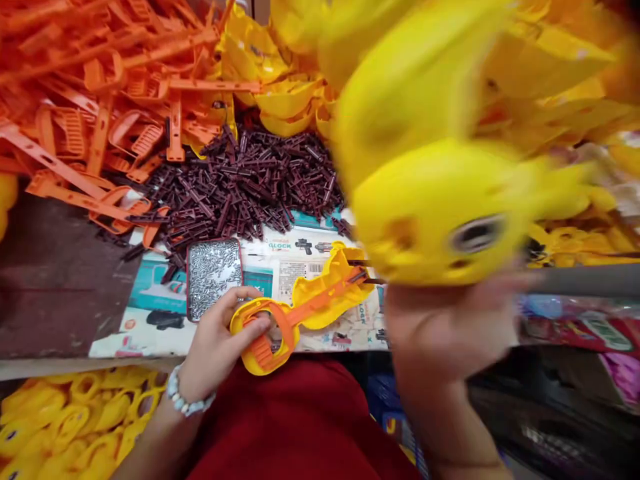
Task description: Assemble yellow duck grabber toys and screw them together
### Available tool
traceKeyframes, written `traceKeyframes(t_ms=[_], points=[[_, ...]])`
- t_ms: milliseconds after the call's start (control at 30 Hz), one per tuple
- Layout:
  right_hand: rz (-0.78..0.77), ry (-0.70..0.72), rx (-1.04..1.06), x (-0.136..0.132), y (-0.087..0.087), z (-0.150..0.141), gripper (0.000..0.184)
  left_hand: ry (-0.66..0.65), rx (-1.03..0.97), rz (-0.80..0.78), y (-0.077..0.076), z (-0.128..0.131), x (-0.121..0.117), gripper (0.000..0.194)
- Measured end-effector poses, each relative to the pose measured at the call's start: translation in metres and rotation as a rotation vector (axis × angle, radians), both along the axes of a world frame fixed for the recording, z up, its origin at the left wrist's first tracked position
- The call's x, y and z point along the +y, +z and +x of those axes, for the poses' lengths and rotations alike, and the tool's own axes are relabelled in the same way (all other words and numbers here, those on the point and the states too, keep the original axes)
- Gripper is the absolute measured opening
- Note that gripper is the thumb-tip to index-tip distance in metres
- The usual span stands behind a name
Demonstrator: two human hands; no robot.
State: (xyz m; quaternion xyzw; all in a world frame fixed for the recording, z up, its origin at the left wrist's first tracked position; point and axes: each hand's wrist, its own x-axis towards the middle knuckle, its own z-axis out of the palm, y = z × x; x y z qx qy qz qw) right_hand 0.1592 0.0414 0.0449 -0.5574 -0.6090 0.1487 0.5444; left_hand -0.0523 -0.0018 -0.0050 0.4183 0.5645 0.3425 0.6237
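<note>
My left hand (220, 350) is closed on the handle end of a yellow and orange plastic toy grabber (305, 303) that lies across the printed cardboard (150, 333). My right hand (445, 333) is close to the camera and smeared by motion; it is under a big yellow plastic shell (440, 220) with a grey oval hole. Its fingers are hidden behind that shell. A heap of dark brown pins (250, 180) lies just beyond the grabber.
A small red-rimmed tray of silver screws (214, 270) sits by my left hand. Orange plastic parts (90, 113) are piled at the back left, yellow shells (285, 87) at the back. More yellow handles (65, 420) fill a bin at lower left. Red cloth (300, 427) covers my lap.
</note>
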Motion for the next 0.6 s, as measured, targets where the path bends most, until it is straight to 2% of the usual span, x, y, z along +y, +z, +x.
traceKeyframes(t_ms=[100, 167, 200, 300, 400, 433, 467, 500, 533, 567, 600], points=[[-0.041, 0.229, 0.391, -0.025, -0.047, -0.040, 0.037, 0.047, -0.077, -0.024, -0.002, 0.005, -0.004, 0.039], [-0.069, 0.314, 0.526, -0.028, -0.065, -0.052, 0.033, 0.060, -0.203, -0.048, -0.003, 0.007, -0.007, 0.038], [-0.073, 0.319, 0.550, -0.028, -0.067, -0.053, 0.032, 0.057, -0.288, -0.063, -0.002, 0.008, -0.008, 0.039], [-0.086, 0.276, 0.530, -0.026, -0.050, -0.031, 0.035, 0.071, -0.497, -0.057, 0.001, 0.010, -0.008, 0.042], [-0.031, 0.161, 0.513, -0.028, -0.024, 0.014, 0.030, 0.154, -0.440, 0.085, 0.003, 0.010, -0.005, 0.036], [0.032, 0.090, 0.491, -0.029, -0.018, 0.030, 0.028, 0.180, -0.394, 0.142, 0.003, 0.009, -0.003, 0.034], [0.009, 0.093, 0.497, -0.029, -0.016, 0.044, 0.028, 0.195, -0.367, 0.193, 0.002, 0.009, -0.003, 0.032], [-0.158, 0.139, 0.498, -0.030, -0.017, 0.055, 0.030, 0.192, -0.363, 0.232, 0.002, 0.009, -0.003, 0.032], [-0.262, 0.153, 0.470, -0.030, -0.021, 0.062, 0.036, 0.177, -0.376, 0.253, 0.003, 0.009, -0.004, 0.035], [-0.330, 0.144, 0.441, -0.030, -0.026, 0.066, 0.039, 0.153, -0.403, 0.262, 0.003, 0.010, -0.006, 0.037], [-0.331, 0.098, 0.406, -0.030, -0.033, 0.066, 0.037, 0.124, -0.437, 0.253, 0.004, 0.012, -0.009, 0.038]])
